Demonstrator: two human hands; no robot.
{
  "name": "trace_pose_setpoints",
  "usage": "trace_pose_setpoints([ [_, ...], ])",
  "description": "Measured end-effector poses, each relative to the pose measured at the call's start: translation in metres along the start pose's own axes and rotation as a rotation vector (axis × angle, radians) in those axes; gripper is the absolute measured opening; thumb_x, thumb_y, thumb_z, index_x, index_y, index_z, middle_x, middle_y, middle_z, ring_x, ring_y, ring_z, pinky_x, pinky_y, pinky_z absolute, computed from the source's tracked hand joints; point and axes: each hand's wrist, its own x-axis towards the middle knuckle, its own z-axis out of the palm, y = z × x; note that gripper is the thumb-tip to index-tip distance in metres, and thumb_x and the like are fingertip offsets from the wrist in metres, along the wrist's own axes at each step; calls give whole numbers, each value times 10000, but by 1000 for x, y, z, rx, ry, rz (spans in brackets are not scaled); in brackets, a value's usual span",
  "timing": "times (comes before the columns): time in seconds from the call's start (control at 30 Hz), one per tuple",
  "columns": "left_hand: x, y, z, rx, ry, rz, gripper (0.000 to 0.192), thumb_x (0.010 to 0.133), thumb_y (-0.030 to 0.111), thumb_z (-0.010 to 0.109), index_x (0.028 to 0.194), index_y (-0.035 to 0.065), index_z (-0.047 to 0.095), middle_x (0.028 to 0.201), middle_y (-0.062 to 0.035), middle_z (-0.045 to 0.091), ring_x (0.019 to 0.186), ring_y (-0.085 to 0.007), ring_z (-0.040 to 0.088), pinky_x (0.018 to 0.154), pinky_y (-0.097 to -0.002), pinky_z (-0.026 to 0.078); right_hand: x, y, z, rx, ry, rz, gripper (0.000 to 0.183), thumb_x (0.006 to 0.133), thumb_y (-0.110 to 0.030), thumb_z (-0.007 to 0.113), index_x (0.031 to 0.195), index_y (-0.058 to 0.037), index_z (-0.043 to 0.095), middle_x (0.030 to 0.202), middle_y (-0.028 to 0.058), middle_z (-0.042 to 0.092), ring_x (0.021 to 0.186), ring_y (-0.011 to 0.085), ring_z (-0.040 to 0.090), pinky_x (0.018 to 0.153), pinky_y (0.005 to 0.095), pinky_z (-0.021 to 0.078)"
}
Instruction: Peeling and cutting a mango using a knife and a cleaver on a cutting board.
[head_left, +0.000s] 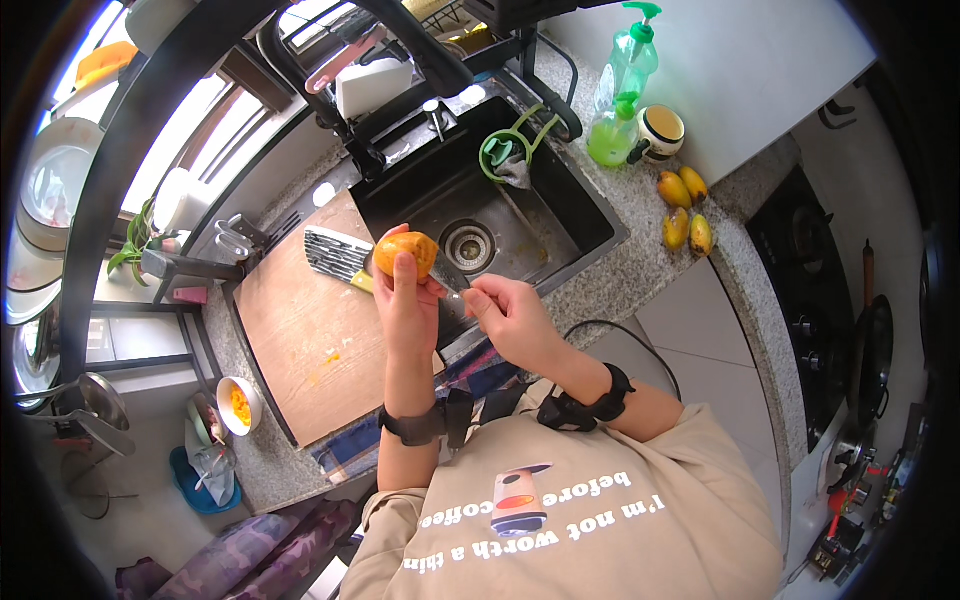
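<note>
My left hand (409, 304) holds a yellow-orange mango (406, 255) upright, the thumb across its near side. The mango is over the line where the wooden cutting board (315, 375) meets the black sink (551, 240). My right hand (514, 322) grips a small knife (450, 277), its grey blade pointing toward the mango's lower right; the handle is mostly hidden by the fingers. A cleaver (337, 257) with a patterned blade and yellow handle lies on the board behind my left hand. Orange scraps (331, 358) dot the board.
A white bowl (240, 406) of orange pieces stands left of the board, near a blue tray (206, 480). Several mangoes (675, 190) rest on the right counter, by green soap bottles (613, 139) and a mug (661, 131). A green strainer (508, 155) sits at the sink's back.
</note>
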Motion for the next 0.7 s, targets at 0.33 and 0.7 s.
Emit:
trace_pose_setpoints([
  [0.33, -1, 0, -1, 47, 41, 24, 413, 862, 288, 571, 1165, 49, 424, 911, -45, 548, 633, -70, 528, 501, -181, 438, 0, -1, 4, -14, 21, -65, 203, 850, -138, 516, 707, 5, 536, 524, 70, 435, 480, 119, 394, 463, 276, 325],
  [0.7, 1, 4, 0, -27, 73, -33, 420, 888, 368, 503, 1137, 34, 449, 855, -56, 558, 587, -77, 513, 490, -191, 435, 3, 3, 2, 99, -28, 15, 215, 851, -163, 513, 708, -6, 545, 530, 58, 454, 489, 102, 400, 468, 265, 325],
])
